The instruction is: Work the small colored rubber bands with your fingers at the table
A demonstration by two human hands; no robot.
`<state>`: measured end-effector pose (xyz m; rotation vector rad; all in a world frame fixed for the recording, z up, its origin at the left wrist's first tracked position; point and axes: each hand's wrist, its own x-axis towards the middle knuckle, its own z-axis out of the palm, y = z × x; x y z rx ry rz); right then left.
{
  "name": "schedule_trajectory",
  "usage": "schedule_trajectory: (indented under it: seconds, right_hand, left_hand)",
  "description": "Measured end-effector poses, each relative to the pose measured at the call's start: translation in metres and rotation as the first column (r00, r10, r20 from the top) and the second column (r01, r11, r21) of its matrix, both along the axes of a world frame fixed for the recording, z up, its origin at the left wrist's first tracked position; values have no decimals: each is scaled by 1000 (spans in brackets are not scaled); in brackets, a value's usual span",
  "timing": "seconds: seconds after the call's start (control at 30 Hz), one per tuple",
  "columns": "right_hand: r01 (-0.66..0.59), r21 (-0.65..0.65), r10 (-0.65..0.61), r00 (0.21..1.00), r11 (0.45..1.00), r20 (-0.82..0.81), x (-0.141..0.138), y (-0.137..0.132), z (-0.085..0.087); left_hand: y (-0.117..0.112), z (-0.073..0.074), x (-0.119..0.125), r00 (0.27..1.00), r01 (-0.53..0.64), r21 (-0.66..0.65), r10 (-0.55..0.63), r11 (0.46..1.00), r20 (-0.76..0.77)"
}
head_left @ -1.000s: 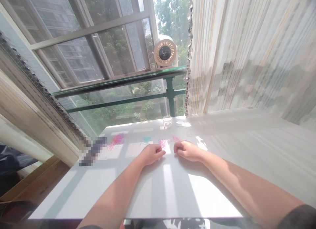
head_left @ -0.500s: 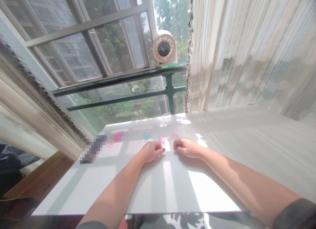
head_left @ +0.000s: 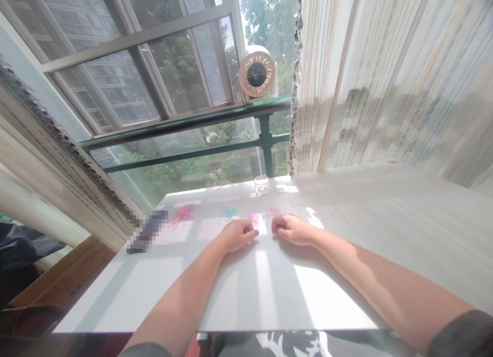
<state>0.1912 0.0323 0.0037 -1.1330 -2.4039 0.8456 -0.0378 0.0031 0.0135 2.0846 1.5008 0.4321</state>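
Both my hands rest on a white table point(head_left: 269, 295), fingers curled in. My left hand point(head_left: 236, 235) and my right hand point(head_left: 292, 229) face each other a small gap apart, thumbs pressed against forefingers. What they pinch, if anything, is too small to see. Just beyond them lie little heaps of small coloured bits: a pink heap point(head_left: 254, 218), a second pink heap point(head_left: 274, 210), a blue heap point(head_left: 229, 212) and a larger magenta heap point(head_left: 184, 213) to the left.
A small clear glass jar point(head_left: 261, 184) and its lid point(head_left: 282, 187) stand at the table's far edge. A blurred dark object point(head_left: 147, 230) lies at the left. A round fan point(head_left: 257, 73) sits on the green rail. Striped curtains point(head_left: 385, 79) hang at the right.
Only the view has shifted slightly; my hands stay in the same place on the table.
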Motion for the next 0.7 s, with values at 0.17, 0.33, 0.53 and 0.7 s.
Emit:
schedule_trajectory:
  seconds: [0.17,0.33,0.53,0.7]
  right_hand:
    - [-10,-5,10,1000,1000,-3,0,0,0]
    - [-14,-4,14,1000,1000,-12,0,0,0]
    - [-15,-9,15,1000,1000,-16,0,0,1]
    - [-12,-4,12,1000,1000,-22,0,-1,2]
  left_hand:
    - [0,1,1,1000,-2,0,2,1000,18]
    - [0,1,1,1000,1,2,-1,1000,19]
    - [0,0,1,1000,-1,4,1,1000,16]
    - [0,0,1,1000,1,-10,-1,1000,30]
